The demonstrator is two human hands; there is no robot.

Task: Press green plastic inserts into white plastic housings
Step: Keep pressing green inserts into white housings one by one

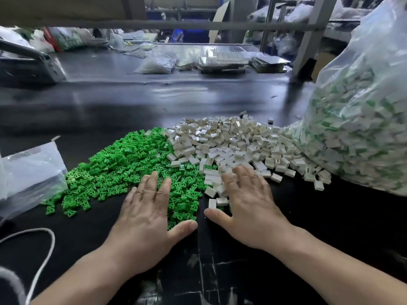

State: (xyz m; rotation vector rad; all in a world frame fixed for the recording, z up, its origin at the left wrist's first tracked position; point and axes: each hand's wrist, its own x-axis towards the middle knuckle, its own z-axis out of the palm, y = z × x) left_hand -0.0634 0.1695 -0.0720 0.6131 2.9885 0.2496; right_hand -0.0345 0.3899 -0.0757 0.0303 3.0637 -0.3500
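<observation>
A wide heap of green plastic inserts (123,164) lies on the black table, left of centre. Beside it on the right spreads a heap of white plastic housings (233,142); the two heaps meet in the middle. My left hand (145,219) lies flat, palm down, on the near edge of the green heap with fingers spread. My right hand (246,205) rests palm down over the near edge of the white heap, fingers blurred and apart. Neither hand holds a part that I can see.
A big clear bag (361,133) of white-and-green assembled pieces slumps at the right. A flat clear plastic bag (28,172) lies at the left, a white cord (44,249) near the front left. More bags and trays sit at the table's back.
</observation>
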